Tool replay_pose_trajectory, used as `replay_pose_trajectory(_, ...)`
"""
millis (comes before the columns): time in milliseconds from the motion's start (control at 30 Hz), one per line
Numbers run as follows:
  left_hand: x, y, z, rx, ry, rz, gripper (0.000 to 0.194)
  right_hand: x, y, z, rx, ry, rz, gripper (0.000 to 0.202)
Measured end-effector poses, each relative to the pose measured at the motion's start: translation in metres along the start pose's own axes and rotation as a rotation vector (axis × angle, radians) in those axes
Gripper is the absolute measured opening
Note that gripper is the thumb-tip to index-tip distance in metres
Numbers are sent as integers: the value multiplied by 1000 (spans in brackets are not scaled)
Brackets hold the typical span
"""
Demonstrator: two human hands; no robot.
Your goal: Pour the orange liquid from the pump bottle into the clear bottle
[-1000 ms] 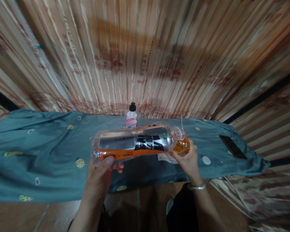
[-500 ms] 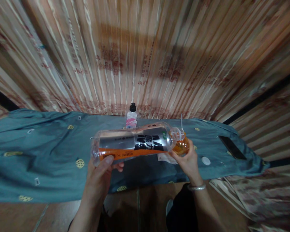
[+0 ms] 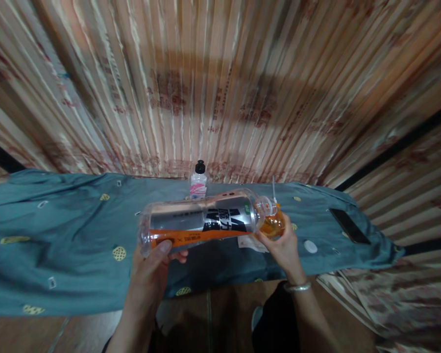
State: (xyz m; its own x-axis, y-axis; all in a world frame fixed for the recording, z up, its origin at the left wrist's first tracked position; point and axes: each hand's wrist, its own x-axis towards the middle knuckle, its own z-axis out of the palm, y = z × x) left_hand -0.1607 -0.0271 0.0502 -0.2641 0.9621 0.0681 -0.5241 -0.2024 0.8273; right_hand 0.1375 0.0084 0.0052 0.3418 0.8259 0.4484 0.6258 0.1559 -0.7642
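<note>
A large clear bottle (image 3: 202, 220) with a silver, black and orange label lies nearly level in the air, its mouth pointing right. My left hand (image 3: 154, 264) is wrapped round its base end, thumb on the orange part of the label. My right hand (image 3: 284, 250), with a bracelet at the wrist, grips an orange transparent container (image 3: 274, 224) at the bottle's mouth. Whether the two touch cannot be told. A thin pale stick (image 3: 274, 189) rises behind the container. White paper (image 3: 253, 243) lies below the bottle's neck.
Behind the big bottle stands a small clear bottle (image 3: 198, 184) with a black cap. A white disc (image 3: 310, 246) and a dark phone (image 3: 349, 226) lie to the right on the green cloth (image 3: 81, 235). Patterned curtains (image 3: 206, 98) hang behind.
The view has shifted slightly, so the table things sit a little lower and further left. Both hands keep their holds, and the bottle's tilt is nearly the same.
</note>
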Motion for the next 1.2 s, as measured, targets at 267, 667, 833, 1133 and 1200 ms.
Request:
replay_pose_trajectory(267, -1, 1, 3, 1, 3, -17, 46, 1, -1, 0, 19, -26, 34, 77)
replay_pose_trajectory(667, 2, 13, 15, 54, 81, -69, 69, 2, -1, 0, -1, -25, 31, 76)
replay_pose_trajectory(833, 3, 7, 8, 59, 77, -34, 59, 3, -5, -1, 8, -42, 57, 77)
replay_pose_trajectory(1133, 3, 2, 4, 45, 22, 19, 36, 3, -2, -1, 15, -50, 25, 79)
replay_pose_trajectory(1200, 3, 5, 6, 46, 41, 9, 41, 3, -2, -1, 15, -46, 24, 79)
